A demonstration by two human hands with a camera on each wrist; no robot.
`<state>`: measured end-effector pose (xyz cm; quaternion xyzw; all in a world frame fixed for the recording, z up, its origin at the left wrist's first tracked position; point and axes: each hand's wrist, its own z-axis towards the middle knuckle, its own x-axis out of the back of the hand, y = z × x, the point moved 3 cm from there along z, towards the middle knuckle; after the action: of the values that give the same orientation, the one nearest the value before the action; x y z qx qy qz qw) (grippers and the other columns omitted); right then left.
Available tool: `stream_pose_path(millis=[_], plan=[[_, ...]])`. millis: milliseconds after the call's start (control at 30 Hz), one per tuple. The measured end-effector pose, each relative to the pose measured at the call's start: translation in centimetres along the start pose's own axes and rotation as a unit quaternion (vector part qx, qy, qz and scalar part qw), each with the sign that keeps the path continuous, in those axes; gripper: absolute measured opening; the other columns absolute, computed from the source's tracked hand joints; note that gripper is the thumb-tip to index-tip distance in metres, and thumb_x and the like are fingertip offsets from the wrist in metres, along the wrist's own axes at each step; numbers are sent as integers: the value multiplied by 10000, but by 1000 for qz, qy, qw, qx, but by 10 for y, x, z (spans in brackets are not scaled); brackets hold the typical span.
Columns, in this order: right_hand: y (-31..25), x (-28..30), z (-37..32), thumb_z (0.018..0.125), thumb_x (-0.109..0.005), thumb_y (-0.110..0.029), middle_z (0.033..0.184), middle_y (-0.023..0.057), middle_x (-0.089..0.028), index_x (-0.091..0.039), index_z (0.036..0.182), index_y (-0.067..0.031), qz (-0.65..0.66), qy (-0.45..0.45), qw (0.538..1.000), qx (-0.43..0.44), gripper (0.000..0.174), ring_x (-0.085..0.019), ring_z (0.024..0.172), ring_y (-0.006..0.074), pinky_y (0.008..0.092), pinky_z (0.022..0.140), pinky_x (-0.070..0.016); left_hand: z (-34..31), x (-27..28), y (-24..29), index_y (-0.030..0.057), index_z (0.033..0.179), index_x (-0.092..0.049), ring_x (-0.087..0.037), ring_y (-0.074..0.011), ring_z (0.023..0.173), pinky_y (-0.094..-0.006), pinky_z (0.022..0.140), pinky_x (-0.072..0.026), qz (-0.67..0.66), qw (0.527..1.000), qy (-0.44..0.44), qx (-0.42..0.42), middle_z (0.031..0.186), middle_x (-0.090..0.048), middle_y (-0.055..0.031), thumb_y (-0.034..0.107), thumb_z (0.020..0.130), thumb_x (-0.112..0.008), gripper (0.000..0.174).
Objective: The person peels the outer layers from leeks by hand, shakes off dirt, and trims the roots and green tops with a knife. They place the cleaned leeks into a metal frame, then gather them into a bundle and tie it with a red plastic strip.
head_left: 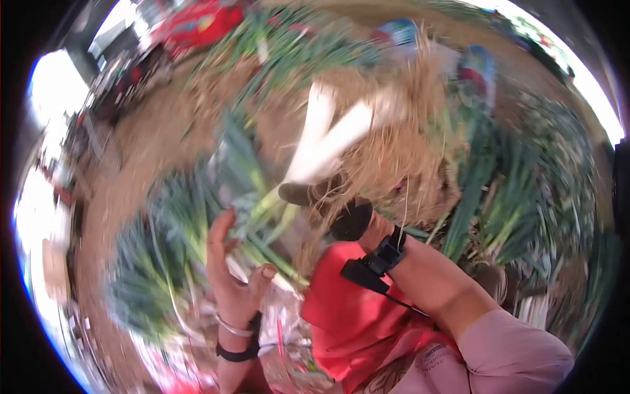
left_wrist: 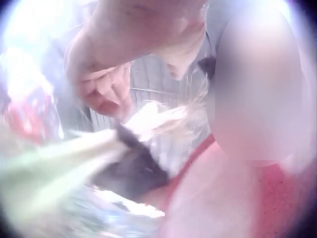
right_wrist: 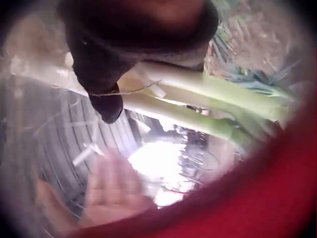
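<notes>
White leek stalks (head_left: 338, 141) with green leaves are gripped by my right hand (head_left: 338, 207), which wears a dark glove. In the right wrist view, the gloved fingers (right_wrist: 106, 101) curl round the pale stalks (right_wrist: 223, 96). My bare left hand (head_left: 237, 282) is to the left of them, fingers apart, holding nothing. It shows palm up in the right wrist view (right_wrist: 114, 196), below the stalks and apart from them. The left wrist view is blurred; there the left hand (left_wrist: 133, 39) is above the leeks (left_wrist: 64, 153) and the dark glove (left_wrist: 131, 171).
Bundles of green leeks (head_left: 164, 249) lie at the left, with more leeks (head_left: 512, 190) at the right. A heap of dry roots and soil (head_left: 407, 164) is beyond the gloved hand. Red cloth (head_left: 341, 295) covers the lap. Something red (head_left: 200, 26) stands at the back left.
</notes>
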<state>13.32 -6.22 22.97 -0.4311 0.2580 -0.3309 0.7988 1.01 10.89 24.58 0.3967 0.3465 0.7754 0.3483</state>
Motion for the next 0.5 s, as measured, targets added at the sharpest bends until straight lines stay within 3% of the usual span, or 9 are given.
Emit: stream_pose_path(millis=[100, 167, 233, 300, 333, 367, 433, 500], plan=[[-80, 45, -4, 831, -715, -227, 850, 6, -651, -655, 940, -19, 41, 168, 982, 79, 243, -577, 763, 95, 303, 710, -473, 50, -51, 14, -28, 1414, -297, -429, -323, 1277, -394, 1070, -314, 110, 968, -126, -188, 1379, -437, -203, 446, 527, -887, 1167], [-137, 74, -28, 835, -710, -263, 833, 26, -646, -646, 960, 5, 31, 270, 955, 119, 303, -562, 743, 100, 307, 703, -468, 66, -111, 31, -27, 1414, -297, -422, -325, 1285, -397, 1069, -317, -38, 941, -279, -186, 1376, -429, -214, 443, 549, -884, 1147], [-179, 110, -58, 843, -701, -319, 820, 44, -637, -632, 974, 25, -36, 345, 924, 162, 375, -539, 722, 104, 308, 696, -460, 77, -156, 73, -21, 1391, -340, -493, -281, 1207, -374, 1017, -378, -93, 893, -331, -290, 1305, -501, -174, 416, 560, -895, 1090], [-202, 140, -93, 868, -664, -373, 803, 48, -627, -619, 967, 25, -21, 429, 901, 52, 412, -510, 698, 112, 306, 688, -453, 68, -196, 112, -15, 1332, -426, -553, -211, 1088, -339, 945, -431, -159, 831, -518, -126, 1189, -579, -108, 344, 572, -906, 968], [-218, 147, -117, 886, -636, -403, 771, 42, -620, -625, 930, -1, -130, 485, 858, 106, 404, -526, 680, 123, 311, 671, -455, 64, -219, 120, -10, 1268, -494, -562, -155, 999, -306, 885, -458, -186, 780, -591, -90, 1080, -610, -48, 260, 608, -891, 816], [-237, 146, -146, 886, -636, -403, 771, 42, -620, -625, 930, -1, -142, 514, 837, 123, 404, -526, 680, 123, 311, 671, -455, 53, -243, 132, -10, 1268, -494, -562, -155, 999, -306, 885, -458, -185, 756, -618, -110, 1080, -610, -48, 260, 608, -891, 816], [-254, 148, -202, 892, -621, -380, 744, 46, -600, -612, 899, -17, -145, 556, 804, 154, 363, -531, 674, 135, 318, 666, -457, 13, -288, 144, 0, 1251, -512, -566, -160, 976, -304, 863, -466, -187, 633, -751, 9, 1053, -608, -42, 167, 643, -856, 718], [-251, 151, -261, 898, -606, -357, 718, 49, -580, -598, 868, -34, -135, 605, 764, 177, 325, -536, 667, 147, 325, 662, -459, -27, -334, 139, 11, 1196, -563, -582, -171, 934, -313, 837, -485, -186, 624, -758, -40, 1021, -617, -41, 129, 666, -821, 602]])
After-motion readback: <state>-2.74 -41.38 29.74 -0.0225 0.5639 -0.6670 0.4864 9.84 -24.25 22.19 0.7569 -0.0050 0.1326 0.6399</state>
